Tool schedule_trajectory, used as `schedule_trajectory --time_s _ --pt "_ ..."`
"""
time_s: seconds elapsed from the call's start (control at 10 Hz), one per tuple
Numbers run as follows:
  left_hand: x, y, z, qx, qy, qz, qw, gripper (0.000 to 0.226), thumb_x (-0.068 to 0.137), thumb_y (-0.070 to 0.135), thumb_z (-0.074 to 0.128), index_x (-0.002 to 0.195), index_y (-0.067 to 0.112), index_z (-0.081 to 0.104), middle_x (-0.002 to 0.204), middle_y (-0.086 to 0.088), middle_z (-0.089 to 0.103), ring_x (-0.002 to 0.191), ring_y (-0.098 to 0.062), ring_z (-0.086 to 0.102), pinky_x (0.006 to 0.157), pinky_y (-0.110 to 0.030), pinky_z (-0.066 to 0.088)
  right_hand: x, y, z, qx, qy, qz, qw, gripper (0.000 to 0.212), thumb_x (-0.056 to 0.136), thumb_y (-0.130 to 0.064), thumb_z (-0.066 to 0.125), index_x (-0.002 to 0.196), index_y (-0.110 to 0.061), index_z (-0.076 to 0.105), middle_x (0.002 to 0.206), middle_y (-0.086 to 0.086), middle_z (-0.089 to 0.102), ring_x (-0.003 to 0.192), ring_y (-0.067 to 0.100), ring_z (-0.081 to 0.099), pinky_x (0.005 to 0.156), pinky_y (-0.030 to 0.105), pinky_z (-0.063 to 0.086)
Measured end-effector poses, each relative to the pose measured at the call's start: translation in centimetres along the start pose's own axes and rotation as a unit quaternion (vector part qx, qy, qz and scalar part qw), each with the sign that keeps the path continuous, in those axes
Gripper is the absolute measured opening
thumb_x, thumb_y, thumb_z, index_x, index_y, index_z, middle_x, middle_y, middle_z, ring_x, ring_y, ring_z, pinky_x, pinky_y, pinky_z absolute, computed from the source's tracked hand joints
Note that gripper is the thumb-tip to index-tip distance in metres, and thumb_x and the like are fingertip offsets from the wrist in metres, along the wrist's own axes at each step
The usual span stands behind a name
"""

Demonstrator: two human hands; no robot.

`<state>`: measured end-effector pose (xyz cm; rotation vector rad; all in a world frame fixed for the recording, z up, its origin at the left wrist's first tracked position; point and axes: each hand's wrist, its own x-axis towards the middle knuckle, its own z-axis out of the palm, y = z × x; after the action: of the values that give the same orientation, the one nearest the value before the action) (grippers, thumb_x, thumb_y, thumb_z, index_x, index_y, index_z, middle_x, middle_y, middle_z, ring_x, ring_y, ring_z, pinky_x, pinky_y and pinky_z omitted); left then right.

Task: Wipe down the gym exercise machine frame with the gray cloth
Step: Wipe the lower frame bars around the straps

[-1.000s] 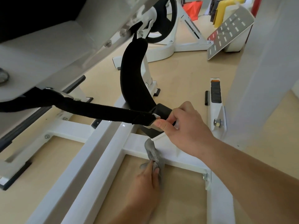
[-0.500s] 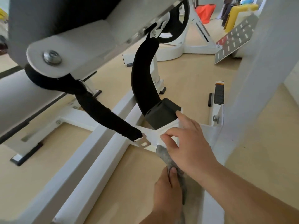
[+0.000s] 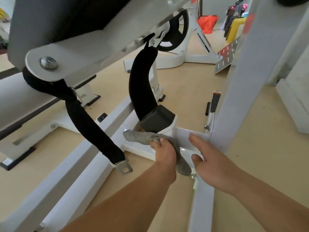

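Observation:
The machine's white frame [image 3: 93,158] lies low over the tan floor, with a cross bar [image 3: 138,146] joining a white upright post [image 3: 237,91]. My left hand [image 3: 164,154] grips the gray cloth [image 3: 143,136] and holds it against the cross bar, just below a black block [image 3: 158,120] at the foot of a curved black pad [image 3: 142,84]. One end of the cloth trails down past my wrist. My right hand [image 3: 212,164] hovers beside it with fingers spread, holding nothing, near the post's base.
A black strap [image 3: 87,121] with a metal buckle [image 3: 124,167] hangs from the tilted seat plate [image 3: 66,52] above the frame. A second white machine [image 3: 184,52], a red bag [image 3: 207,22] and a yellow item [image 3: 234,29] stand at the back.
My right hand let go of the strap, which swung down and left. That hand then lifted off the bracket and opened. My left hand carried the cloth up onto the cross bar.

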<state>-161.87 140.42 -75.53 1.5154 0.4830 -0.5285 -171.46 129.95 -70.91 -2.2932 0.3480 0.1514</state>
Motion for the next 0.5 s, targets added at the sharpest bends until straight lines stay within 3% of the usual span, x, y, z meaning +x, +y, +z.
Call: schedule_trajectory --time_s 0.1,0.2,0.3,0.4,0.5 --pt "0.4 -1.5 1.5 -0.007 -0.004 0.026 1.000 0.059 0.110 0.042 0.023 0.163 0.021 0.010 0.166 -0.012 0.028 0.149 -0.035 0.033 0.121 -0.052 0.031 -0.5 0.7 0.2 -0.055 0.032 -0.027 0.998 0.056 0.107 -0.031 0.043 0.157 -0.048 0.024 0.141 -0.015 0.050 0.110 0.003 0.056 0.089 0.018 0.040" --pt "-0.3 -1.1 2.1 -0.035 -0.020 -0.006 0.999 0.060 0.109 0.050 0.018 0.164 0.031 0.005 0.170 0.001 0.019 0.155 -0.028 0.021 0.124 -0.049 0.019 -1.0 1.4 0.3 -0.065 0.121 -0.068 0.988 0.044 0.105 -0.028 0.049 0.146 -0.043 0.047 0.133 -0.018 0.061 0.120 0.007 0.059 0.100 0.033 0.048" --pt "0.1 -0.3 2.9 -0.047 0.004 0.045 0.998 0.063 0.107 0.052 0.023 0.164 0.033 0.002 0.170 0.001 0.018 0.153 -0.029 0.025 0.124 -0.050 0.021 -1.2 1.5 0.1 -0.071 0.202 -0.069 0.974 0.035 0.102 -0.025 0.051 0.134 -0.040 0.058 0.113 -0.017 0.068 0.102 0.010 0.064 0.090 0.038 0.053" --pt "0.9 0.0 2.1 -0.040 0.031 0.006 0.999 0.061 0.111 0.044 0.022 0.164 0.021 0.003 0.169 -0.009 0.020 0.151 -0.036 0.028 0.121 -0.055 0.027 -1.7 1.6 0.0 -0.074 0.227 -0.046 0.970 0.037 0.100 -0.023 0.053 0.134 -0.037 0.060 0.110 -0.017 0.068 0.086 0.009 0.062 0.084 0.037 0.052" --pt "1.6 -1.1 0.5 -0.049 0.000 0.025 0.999 0.055 0.110 0.042 0.030 0.156 0.011 0.033 0.156 -0.018 0.043 0.141 -0.038 0.045 0.115 -0.054 0.039 -2.3 1.9 -0.2 -0.090 0.243 -0.036 0.965 0.032 0.099 -0.025 0.056 0.127 -0.038 0.062 0.103 -0.020 0.067 0.066 -0.002 0.051 0.076 0.031 0.049"
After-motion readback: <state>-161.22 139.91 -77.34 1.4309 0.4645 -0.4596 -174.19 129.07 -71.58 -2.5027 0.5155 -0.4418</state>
